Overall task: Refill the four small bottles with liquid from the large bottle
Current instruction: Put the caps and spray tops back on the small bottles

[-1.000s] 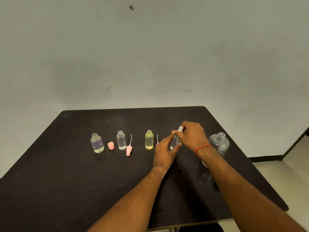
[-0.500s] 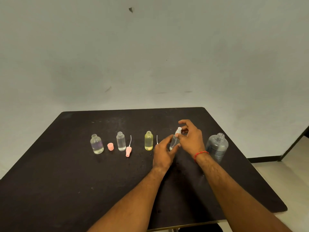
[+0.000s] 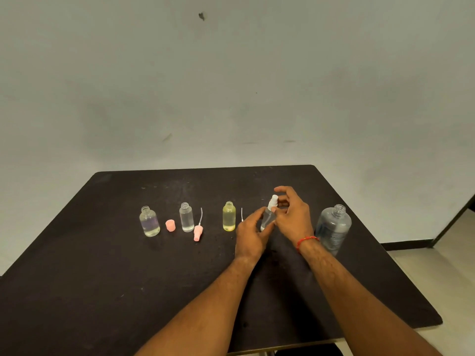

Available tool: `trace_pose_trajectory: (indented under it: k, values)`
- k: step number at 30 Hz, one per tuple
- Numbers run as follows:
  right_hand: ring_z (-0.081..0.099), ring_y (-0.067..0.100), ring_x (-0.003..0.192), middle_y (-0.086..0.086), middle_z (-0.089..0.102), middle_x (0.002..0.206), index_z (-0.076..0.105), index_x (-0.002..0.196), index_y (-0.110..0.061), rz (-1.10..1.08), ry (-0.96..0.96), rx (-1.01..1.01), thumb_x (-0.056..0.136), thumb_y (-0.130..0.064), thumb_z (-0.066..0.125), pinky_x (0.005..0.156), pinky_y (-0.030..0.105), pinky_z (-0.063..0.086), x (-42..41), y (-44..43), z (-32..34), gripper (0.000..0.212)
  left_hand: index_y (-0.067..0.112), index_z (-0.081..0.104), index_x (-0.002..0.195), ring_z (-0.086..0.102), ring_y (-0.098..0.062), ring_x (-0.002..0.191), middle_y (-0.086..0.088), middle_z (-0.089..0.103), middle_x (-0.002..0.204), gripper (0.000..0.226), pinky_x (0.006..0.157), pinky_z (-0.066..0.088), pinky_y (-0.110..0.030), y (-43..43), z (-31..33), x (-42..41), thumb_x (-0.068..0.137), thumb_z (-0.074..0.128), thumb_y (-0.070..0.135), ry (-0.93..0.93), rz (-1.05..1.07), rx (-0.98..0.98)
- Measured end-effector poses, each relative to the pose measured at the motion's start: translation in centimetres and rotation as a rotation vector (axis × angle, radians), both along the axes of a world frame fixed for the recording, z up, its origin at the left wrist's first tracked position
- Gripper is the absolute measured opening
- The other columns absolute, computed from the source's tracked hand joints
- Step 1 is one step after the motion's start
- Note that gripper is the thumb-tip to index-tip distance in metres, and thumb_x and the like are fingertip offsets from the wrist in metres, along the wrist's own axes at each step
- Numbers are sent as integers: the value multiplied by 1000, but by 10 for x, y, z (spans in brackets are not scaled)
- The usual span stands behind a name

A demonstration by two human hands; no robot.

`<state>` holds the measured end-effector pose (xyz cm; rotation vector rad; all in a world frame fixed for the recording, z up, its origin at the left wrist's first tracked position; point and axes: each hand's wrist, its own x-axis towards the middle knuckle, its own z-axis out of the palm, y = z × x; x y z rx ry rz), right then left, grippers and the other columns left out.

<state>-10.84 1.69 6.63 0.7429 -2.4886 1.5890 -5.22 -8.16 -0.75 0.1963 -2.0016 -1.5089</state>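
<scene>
Three small bottles stand open in a row on the black table (image 3: pixel 77 291): a clear one with a purple tint (image 3: pixel 149 221), a clear one (image 3: pixel 186 217) and a yellow one (image 3: pixel 229 216). A fourth small clear bottle (image 3: pixel 267 218) is gripped at its body by my left hand (image 3: pixel 250 233). My right hand (image 3: pixel 291 214) pinches the white spray top (image 3: pixel 273 201) on that bottle's neck. The large clear bottle (image 3: pixel 333 227) stands open just right of my right wrist.
A pink cap (image 3: pixel 170 225) lies between the first two bottles. A pink spray top with its white tube (image 3: pixel 198 231) lies right of the second bottle. Another thin white tube (image 3: pixel 242 214) shows beside the yellow bottle. The table's right edge is close to the large bottle.
My right hand has loosened from covering the white spray top to pinching it with fingertips, so the top now shows. The left hand and the other bottles stay as they were.
</scene>
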Motion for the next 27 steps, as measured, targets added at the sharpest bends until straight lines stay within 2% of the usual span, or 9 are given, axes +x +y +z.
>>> trace_pose_trajectory:
  k: [2, 4, 7, 10, 13, 16, 20, 23, 27]
  values:
    - [61, 4, 85, -7, 62, 94, 58, 117, -24, -24, 19, 6, 82, -3, 73, 71, 11, 49, 1, -1, -1, 43, 32, 69, 115, 71, -11, 88, 15, 73, 101, 22, 79, 61, -37, 1, 1, 1, 94, 71, 28, -5, 3, -9]
    - [60, 3, 81, -7, 61, 90, 58, 114, -24, -43, 27, 19, 81, -9, 76, 65, 8, 46, 1, -1, -1, 40, 37, 66, 119, 69, -3, 94, 27, 71, 102, 30, 82, 59, -24, 2, 5, 3, 93, 73, 24, -14, 16, -16]
    - [61, 3, 82, -7, 62, 93, 56, 117, -26, -42, 17, 26, 80, -13, 78, 67, 9, 45, -2, 0, -1, 45, 36, 67, 119, 68, -3, 83, 28, 71, 99, 31, 74, 55, -18, 3, 7, 4, 93, 73, 23, -14, 28, -25]
    - [63, 6, 92, -6, 63, 105, 53, 127, -25, 7, -4, -1, 81, -1, 71, 76, 13, 49, -4, 2, -3, 55, 28, 70, 115, 69, -5, 84, 13, 74, 100, 21, 76, 56, -24, 2, 5, 3, 94, 71, 26, 4, 6, -6]
    - [64, 8, 96, 0, 65, 111, 54, 128, -25, 16, -9, -11, 81, 11, 61, 80, 17, 54, -4, 0, -6, 59, 27, 70, 117, 71, -9, 92, 11, 74, 101, 22, 80, 59, -30, 1, 4, 2, 95, 70, 29, 6, -7, -6]
    - [65, 13, 99, 2, 66, 111, 55, 125, -23, 1, -25, -20, 84, 10, 61, 85, 25, 56, -2, -3, -8, 53, 27, 70, 118, 70, -6, 86, 12, 73, 99, 23, 77, 59, -27, 1, 5, 3, 95, 70, 26, -1, -10, 11]
    - [64, 14, 96, 1, 65, 108, 57, 120, -21, -22, -21, -34, 85, 6, 64, 75, 13, 51, -1, -4, -8, 45, 27, 70, 116, 70, -10, 88, 11, 73, 96, 22, 78, 60, -31, 1, 3, 2, 94, 70, 27, -9, -4, 18]
    - [63, 9, 91, -5, 62, 100, 58, 117, -22, -24, -13, -27, 84, 3, 68, 74, 13, 50, 0, -3, -6, 42, 29, 69, 116, 70, -8, 85, 11, 73, 98, 21, 78, 60, -35, 1, 3, 1, 95, 69, 31, -11, -4, 17]
    - [64, 6, 93, -7, 62, 106, 55, 127, -23, 28, -19, -29, 82, 6, 66, 74, 11, 51, -3, -1, -3, 55, 27, 69, 119, 71, -10, 98, 12, 73, 104, 25, 86, 60, -37, 1, 2, 0, 94, 71, 27, -3, -16, 17]
